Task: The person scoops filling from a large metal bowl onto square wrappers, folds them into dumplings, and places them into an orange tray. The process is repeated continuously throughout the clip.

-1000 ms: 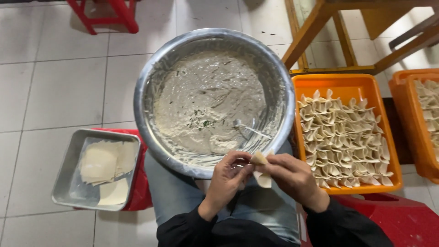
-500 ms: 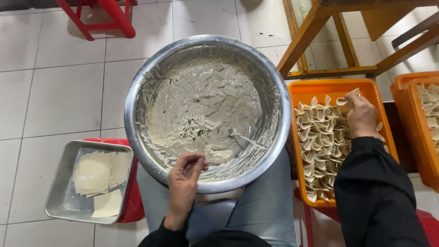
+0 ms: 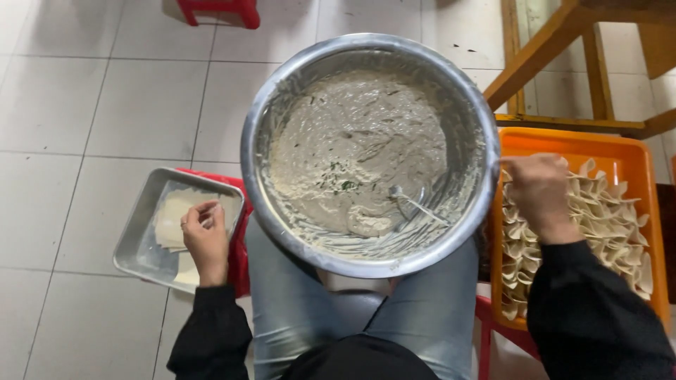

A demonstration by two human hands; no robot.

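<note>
A large steel bowl [image 3: 370, 151] sits on the person's lap at the centre of the view, its inside coated with a grey, speckled filling paste [image 3: 355, 151]. A thin metal utensil [image 3: 415, 204] lies in the paste toward the bowl's five o'clock side, its handle pointing to the rim.

At about eight o'clock from the bowl, a shallow metal tray [image 3: 137, 243] rests on a red stool [image 3: 239, 243], just beside the person's left knee. Pale square wrappers [image 3: 169, 218] lie stacked in it. The left hand [image 3: 204, 236] reaches into this tray, fingers loosely curled and narrow, fingertips touching the top wrapper at its near edge; whether it has a wrapper pinched cannot be told.

At three o'clock from the bowl stands an orange crate [image 3: 627, 162] filled with rows of folded dumplings [image 3: 612, 225]. The right hand [image 3: 539, 186] hangs over the crate's left edge, close to the bowl's rim, closed into a loose fist seen from the back; anything inside it is hidden.

Both arms wear black sleeves, and grey trousers show under the bowl. The floor [image 3: 98, 105] is pale tile. A wooden frame [image 3: 549, 56] stands at one o'clock.
</note>
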